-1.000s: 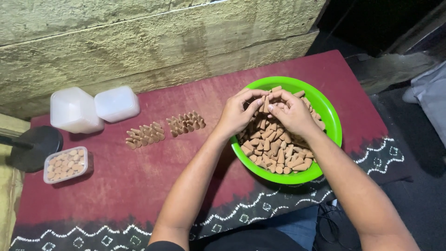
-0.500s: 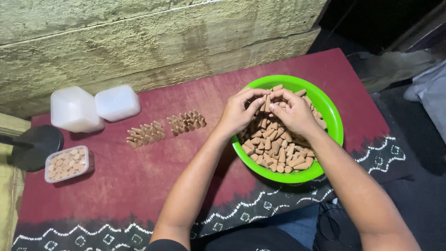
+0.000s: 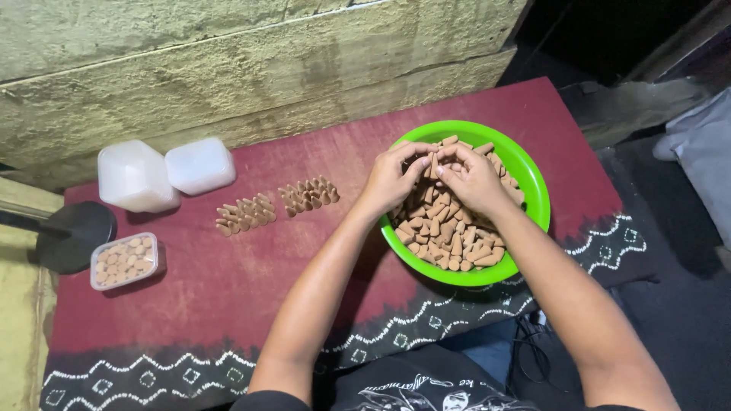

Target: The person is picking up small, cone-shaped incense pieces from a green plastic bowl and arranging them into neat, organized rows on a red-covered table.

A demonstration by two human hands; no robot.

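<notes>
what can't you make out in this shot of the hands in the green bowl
- Head view: how many cones the left hand and right hand hold; the fingers cover them.
- Green bowl: its bottom, buried under cones.
- Two white tubs: contents, walls cloudy.
- Black round thing: cut off by the left edge.

My left hand (image 3: 390, 181) and my right hand (image 3: 470, 176) were already in the green bowl (image 3: 533, 183), close together over the brown cones (image 3: 445, 232). They have only moved a tiny bit since then. My fingers have bunched a little tighter at the top of the pile, and the tips now meet around a few cones I am pinching between them. I cannot tell how many cones there are in that pinch.
</notes>
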